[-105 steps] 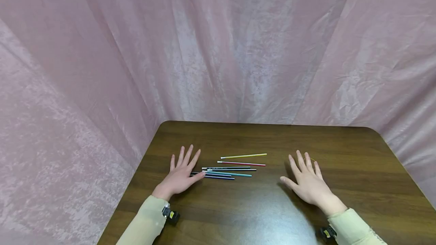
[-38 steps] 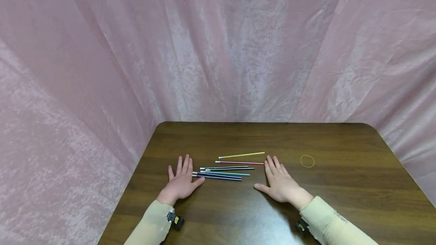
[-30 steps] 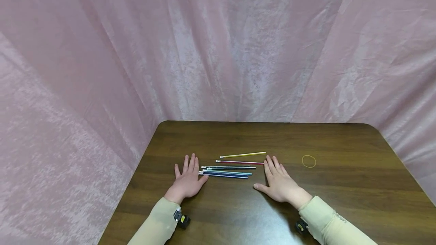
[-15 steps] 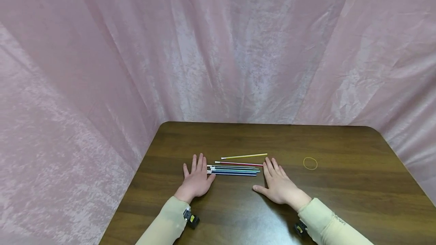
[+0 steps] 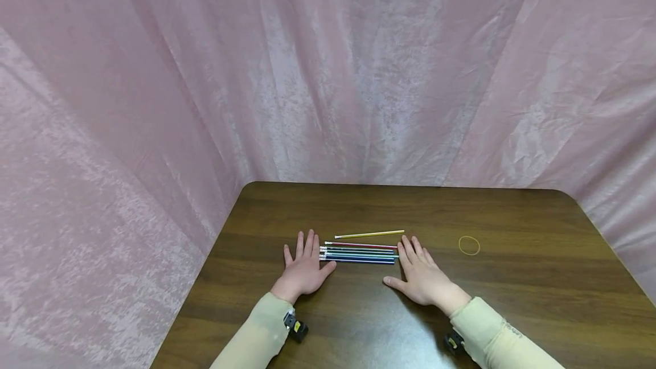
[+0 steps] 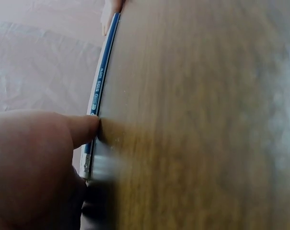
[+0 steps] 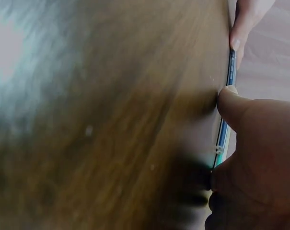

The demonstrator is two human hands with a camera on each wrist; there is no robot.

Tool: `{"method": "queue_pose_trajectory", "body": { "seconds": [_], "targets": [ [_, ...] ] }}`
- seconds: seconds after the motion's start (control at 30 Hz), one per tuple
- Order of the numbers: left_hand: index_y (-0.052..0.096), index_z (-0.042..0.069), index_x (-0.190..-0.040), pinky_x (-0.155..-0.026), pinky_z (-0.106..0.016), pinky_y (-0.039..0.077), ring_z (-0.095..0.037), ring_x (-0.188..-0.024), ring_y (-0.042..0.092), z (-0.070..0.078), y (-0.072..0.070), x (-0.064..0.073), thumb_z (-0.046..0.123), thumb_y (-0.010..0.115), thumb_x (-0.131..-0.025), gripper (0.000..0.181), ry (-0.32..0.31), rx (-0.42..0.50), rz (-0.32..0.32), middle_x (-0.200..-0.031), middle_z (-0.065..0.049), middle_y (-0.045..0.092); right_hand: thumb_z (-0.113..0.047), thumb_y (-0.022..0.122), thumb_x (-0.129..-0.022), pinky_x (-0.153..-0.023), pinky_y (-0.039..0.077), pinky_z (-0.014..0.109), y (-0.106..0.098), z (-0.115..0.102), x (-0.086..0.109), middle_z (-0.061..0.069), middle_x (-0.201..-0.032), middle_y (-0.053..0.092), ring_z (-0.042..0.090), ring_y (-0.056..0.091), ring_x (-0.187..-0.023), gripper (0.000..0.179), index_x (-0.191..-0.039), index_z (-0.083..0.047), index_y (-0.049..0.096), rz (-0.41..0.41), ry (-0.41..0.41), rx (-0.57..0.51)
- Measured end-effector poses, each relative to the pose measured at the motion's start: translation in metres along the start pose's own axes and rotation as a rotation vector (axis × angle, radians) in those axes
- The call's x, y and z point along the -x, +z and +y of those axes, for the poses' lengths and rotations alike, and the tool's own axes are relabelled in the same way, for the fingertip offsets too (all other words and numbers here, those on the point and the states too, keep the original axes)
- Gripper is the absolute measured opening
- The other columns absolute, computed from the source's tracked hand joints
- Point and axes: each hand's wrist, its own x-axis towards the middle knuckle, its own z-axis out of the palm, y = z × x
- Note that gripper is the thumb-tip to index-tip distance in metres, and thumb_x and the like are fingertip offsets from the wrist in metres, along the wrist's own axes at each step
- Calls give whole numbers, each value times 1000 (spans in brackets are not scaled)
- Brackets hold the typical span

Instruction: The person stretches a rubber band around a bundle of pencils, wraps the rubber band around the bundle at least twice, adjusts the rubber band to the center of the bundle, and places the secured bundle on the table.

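Note:
Several pencils lie side by side on the table, their eraser ends to the left. My left hand [image 5: 303, 272] is flat at those ends with its fingers straight and its thumb against the nearest dark blue pencil [image 5: 359, 261]. In the left wrist view the thumb tip presses the side of this blue pencil [image 6: 102, 76]. At the opposite ends my right hand [image 5: 422, 278] rests with fingers extended, fingertips right at the red pencil [image 5: 359, 244]. Behind the row, a yellow pencil [image 5: 369, 234] lies apart at a slight slant.
A thin yellow rubber band [image 5: 468, 245] lies on the wooden table [image 5: 512, 300] to the right of my right hand. Pink curtains [image 5: 328, 73] hang behind the table's far edge and along the left. Each wrist carries a small black camera [image 5: 298, 330].
My right hand moved left from near the rubber band to the pencils' ends, uncovering the band. My left hand slid right, pushing the blue and dark pencils into a more even row.

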Motion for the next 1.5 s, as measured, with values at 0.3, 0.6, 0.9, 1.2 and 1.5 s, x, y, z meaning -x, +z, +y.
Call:
{"method": "queue_pose_trajectory", "body": {
  "seconds": [0.3,0.6,0.9,1.2,1.5],
  "targets": [
    [12,2,-170,-120,-75,-3,-39,-163,-9,3,0,0,66,44,-107,96,10,16,-10,-178,-17,2,-64,59,-102,-124,17,66,-5,-2,3,32,-173,13,51,7,-160,102,-162,13,27,0,17,5],
    [13,2,-170,-120,-74,-3,-39,-163,-10,5,-2,2,68,46,-106,98,5,6,-20,-179,-17,1,-64,58,-103,-124,14,67,-17,-8,6,34,-172,14,52,6,-160,105,-161,16,24,-20,43,-41],
    [11,2,-170,-120,-73,-8,-38,-163,-14,9,2,2,66,52,-104,101,28,66,-48,-178,-18,-4,-61,62,-102,-123,14,69,-15,-15,5,37,-170,15,54,6,-159,104,-159,19,26,-5,12,-67],
    [12,3,-170,-121,-72,-8,-38,-163,-14,7,2,2,70,52,-103,104,20,43,-42,-179,-16,-3,-68,58,-101,-123,14,68,-9,-3,0,36,-171,13,53,6,-159,109,-160,17,24,-1,20,-41],
    [8,6,-171,-121,-71,-9,-36,-163,-14,6,0,-6,76,48,-101,107,21,14,-38,-179,-12,-3,-75,62,-94,-123,13,68,-7,36,-21,34,-173,7,54,3,-159,121,-162,15,19,-18,-6,-12]
  ]
}}
